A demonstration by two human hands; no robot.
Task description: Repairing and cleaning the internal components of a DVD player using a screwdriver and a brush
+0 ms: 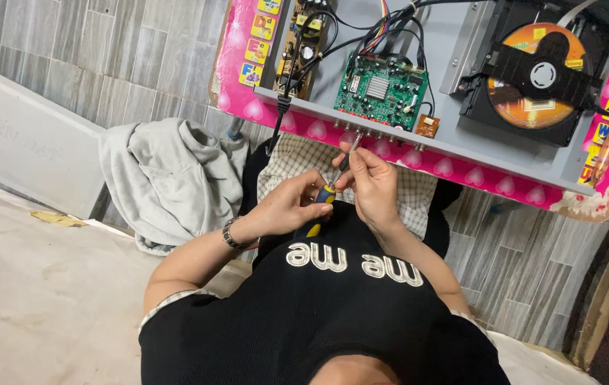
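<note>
My left hand (283, 208), with a bracelet at the wrist, grips the yellow and blue handle of a screwdriver (324, 195). My right hand (373, 184) pinches the metal shaft just above it. The tip points at the near edge panel of an open grey metal player chassis (454, 146). Inside the chassis lie a green circuit board (381, 89), a brown power board (304, 36) with black wires, and a black disc drive holding an orange disc (525, 103).
The chassis rests on a low table with a pink heart-patterned cover (236, 53). A grey garment (169, 178) lies crumpled on the floor to the left. A checked cloth (286, 158) covers my lap. The wood-look floor surrounds the table.
</note>
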